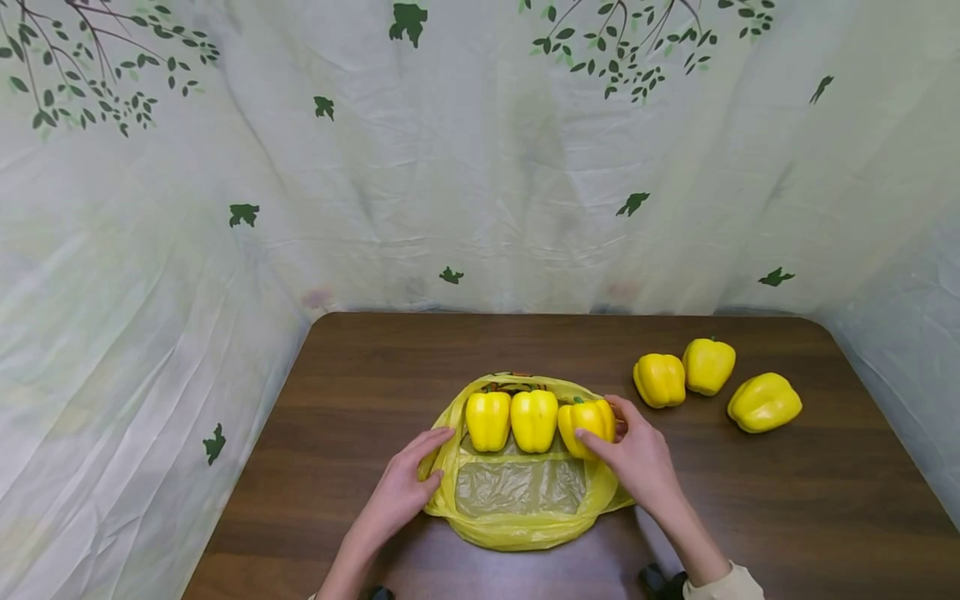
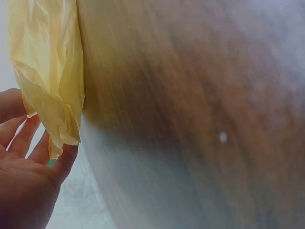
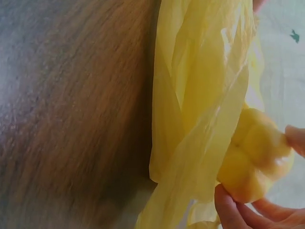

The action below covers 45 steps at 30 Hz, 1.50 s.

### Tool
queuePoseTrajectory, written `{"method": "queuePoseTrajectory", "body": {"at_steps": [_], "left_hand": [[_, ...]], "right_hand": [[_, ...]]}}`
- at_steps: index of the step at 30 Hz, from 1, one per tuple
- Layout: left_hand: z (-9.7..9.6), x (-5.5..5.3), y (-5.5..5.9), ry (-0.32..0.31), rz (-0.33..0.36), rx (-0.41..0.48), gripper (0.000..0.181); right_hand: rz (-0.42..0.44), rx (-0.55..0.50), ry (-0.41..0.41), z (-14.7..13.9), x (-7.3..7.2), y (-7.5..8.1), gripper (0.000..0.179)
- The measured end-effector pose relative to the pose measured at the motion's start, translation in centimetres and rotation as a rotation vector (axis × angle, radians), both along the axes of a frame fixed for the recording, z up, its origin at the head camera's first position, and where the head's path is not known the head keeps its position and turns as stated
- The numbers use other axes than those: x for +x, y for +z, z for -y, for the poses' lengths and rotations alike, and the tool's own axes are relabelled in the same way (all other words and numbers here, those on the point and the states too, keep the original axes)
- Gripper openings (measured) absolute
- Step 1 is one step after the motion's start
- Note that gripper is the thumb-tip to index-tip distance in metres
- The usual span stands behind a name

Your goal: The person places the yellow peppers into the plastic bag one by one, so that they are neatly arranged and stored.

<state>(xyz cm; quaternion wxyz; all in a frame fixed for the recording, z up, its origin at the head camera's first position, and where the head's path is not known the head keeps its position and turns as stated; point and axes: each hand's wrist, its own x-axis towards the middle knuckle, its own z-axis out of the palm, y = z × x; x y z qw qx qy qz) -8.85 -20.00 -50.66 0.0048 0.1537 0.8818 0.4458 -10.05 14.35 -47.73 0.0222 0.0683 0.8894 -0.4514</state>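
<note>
A yellow plastic bag (image 1: 517,533) lies with its mouth spread wide. Inside, along its far side, two yellow bell peppers (image 1: 488,422) sit side by side. To their right, my right hand (image 1: 641,454) grips a third yellow bell pepper (image 3: 257,152) between thumb and fingers, at the bag's right rim. In the right wrist view the bag's side hides part of that pepper. My left hand (image 1: 405,483) rests at the left rim, thumb and fingers spread apart and touching the plastic. In the left wrist view, the bag's edge (image 2: 52,95) hangs over these fingers.
Three more yellow bell peppers stand or lie at the back right of the brown wooden table (image 1: 375,350): one nearest the bag (image 1: 660,381), one behind it, and one lying on its side (image 1: 765,403). A pale leaf-patterned curtain (image 1: 480,167) surrounds the table's back and sides.
</note>
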Motion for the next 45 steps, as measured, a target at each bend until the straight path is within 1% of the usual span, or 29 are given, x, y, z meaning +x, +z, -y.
{"method": "queuePoseTrajectory", "body": {"at_steps": [5, 10, 15, 22, 27, 35, 45], "left_hand": [[0.0, 0.1, 0.1, -0.001, 0.021, 0.007, 0.057], [0.0, 0.1, 0.0, -0.006, 0.005, 0.009, 0.058], [0.1, 0.2, 0.1, -0.009, 0.011, 0.011, 0.058], [0.0, 0.1, 0.2, 0.0, 0.044, 0.009, 0.058], [0.0, 0.1, 0.2, 0.003, 0.062, 0.016, 0.057], [-0.1, 0.1, 0.0, 0.006, 0.014, 0.001, 0.06], [0.0, 0.1, -0.1, -0.005, -0.019, -0.003, 0.059]], "right_hand": [[-0.013, -0.003, -0.015, 0.2, -0.1, -0.3, 0.086], [-0.019, 0.009, -0.029, 0.4, 0.0, -0.4, 0.085], [-0.012, 0.019, -0.037, 0.7, -0.1, -0.4, 0.085], [-0.015, 0.044, -0.064, 1.1, -0.3, -1.2, 0.082], [-0.012, 0.04, -0.074, 1.3, -0.4, -1.4, 0.083], [-0.004, 0.032, -0.057, 1.2, -0.5, -1.5, 0.083], [-0.004, 0.024, -0.03, 1.1, -0.7, -1.6, 0.078]]}}
